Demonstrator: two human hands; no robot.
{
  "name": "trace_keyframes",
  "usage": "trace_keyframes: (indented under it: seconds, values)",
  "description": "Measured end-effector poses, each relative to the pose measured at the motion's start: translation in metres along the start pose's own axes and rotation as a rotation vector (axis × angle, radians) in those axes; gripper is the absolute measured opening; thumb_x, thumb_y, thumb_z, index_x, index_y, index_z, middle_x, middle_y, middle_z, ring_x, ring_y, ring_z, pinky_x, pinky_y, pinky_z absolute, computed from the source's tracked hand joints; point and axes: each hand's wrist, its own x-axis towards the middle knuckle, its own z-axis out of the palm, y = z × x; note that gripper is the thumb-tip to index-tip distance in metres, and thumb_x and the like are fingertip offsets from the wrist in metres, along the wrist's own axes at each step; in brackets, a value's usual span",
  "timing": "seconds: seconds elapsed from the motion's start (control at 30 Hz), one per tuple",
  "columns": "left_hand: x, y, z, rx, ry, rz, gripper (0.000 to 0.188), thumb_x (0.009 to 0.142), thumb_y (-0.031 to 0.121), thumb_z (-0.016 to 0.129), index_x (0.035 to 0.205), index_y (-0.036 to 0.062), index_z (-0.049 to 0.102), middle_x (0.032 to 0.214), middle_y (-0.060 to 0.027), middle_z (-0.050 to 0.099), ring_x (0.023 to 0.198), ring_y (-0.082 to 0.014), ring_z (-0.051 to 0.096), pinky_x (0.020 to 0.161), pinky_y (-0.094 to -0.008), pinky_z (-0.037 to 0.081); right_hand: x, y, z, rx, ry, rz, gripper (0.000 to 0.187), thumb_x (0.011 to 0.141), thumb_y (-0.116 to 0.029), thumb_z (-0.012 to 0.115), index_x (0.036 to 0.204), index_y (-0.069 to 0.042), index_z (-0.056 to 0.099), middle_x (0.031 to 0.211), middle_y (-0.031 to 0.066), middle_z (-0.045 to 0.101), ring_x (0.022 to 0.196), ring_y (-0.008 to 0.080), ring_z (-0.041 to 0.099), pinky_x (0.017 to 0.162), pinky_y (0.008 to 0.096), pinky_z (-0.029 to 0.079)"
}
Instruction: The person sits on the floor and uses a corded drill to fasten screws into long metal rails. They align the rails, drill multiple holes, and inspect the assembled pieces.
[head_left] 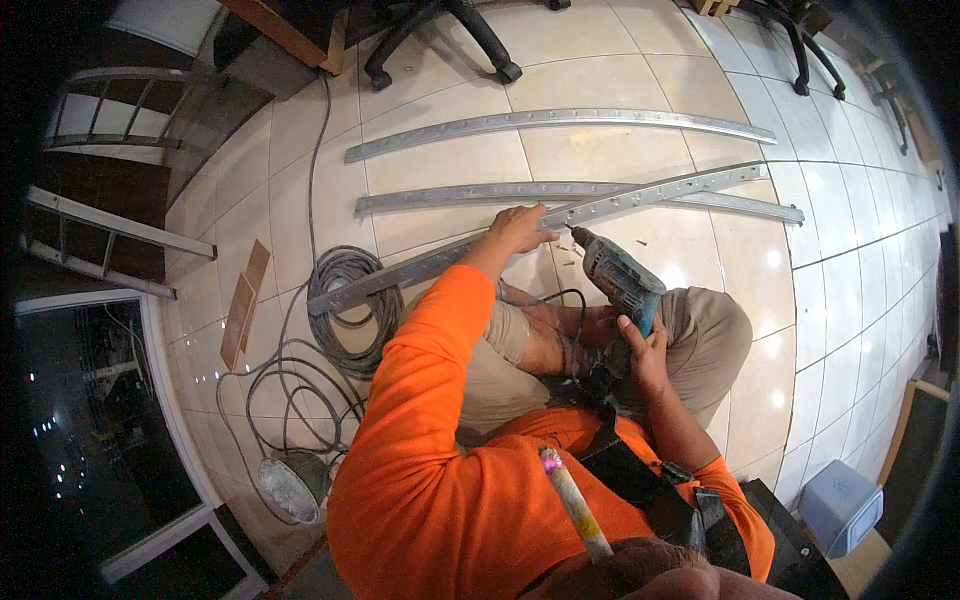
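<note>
My left hand is closed round a long perforated metal channel, which slants from the coiled cable up to the far right. In my right hand is a blue-green power drill, held by its handle. Its bit points at the channel just right of my left fingers; whether the tip touches the metal I cannot tell. Beyond lie two more metal channels: one farther back, and another partly crossed by the held one. A black cord hangs from the drill's side across my bent legs.
A coil of grey cable and a round metal lamp-like housing lie on the tiles at left, near brown strips. Ladders stand far left. Chair legs are at the back, a blue-grey bin lower right. A lit cigarette shows below.
</note>
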Motion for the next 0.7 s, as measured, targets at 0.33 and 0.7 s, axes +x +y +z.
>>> trace_keyframes:
  seconds: [0.33, 0.7]
  values:
    - [0.001, -0.002, 0.001, -0.014, -0.018, 0.013, 0.077, 0.088, 0.059, 0.071, 0.143, 0.0082, 0.053, 0.126, -0.0267, 0.067, 0.119, -0.0422, 0.064, 0.100, -0.0493, 0.051, 0.000, 0.007, -0.004, -0.014, -0.022, 0.082, 0.038, 0.095, -0.020, 0.075, 0.124, 0.000, 0.061, 0.101, 0.0055, 0.070, 0.081, 0.0137, 0.065, 0.067, 0.0290, 0.055]
    - [-0.003, 0.005, 0.006, 0.013, 0.062, 0.021, 0.056, 0.090, 0.045, 0.074, 0.125, 0.0041, 0.060, 0.113, -0.0243, 0.071, 0.110, -0.0416, 0.068, 0.094, -0.0499, 0.053, -0.004, 0.038, 0.007, -0.153, 0.020, -0.046, 0.044, 0.096, -0.017, 0.074, 0.132, 0.000, 0.056, 0.117, 0.0062, 0.066, 0.102, 0.0157, 0.061, 0.091, 0.0299, 0.049]
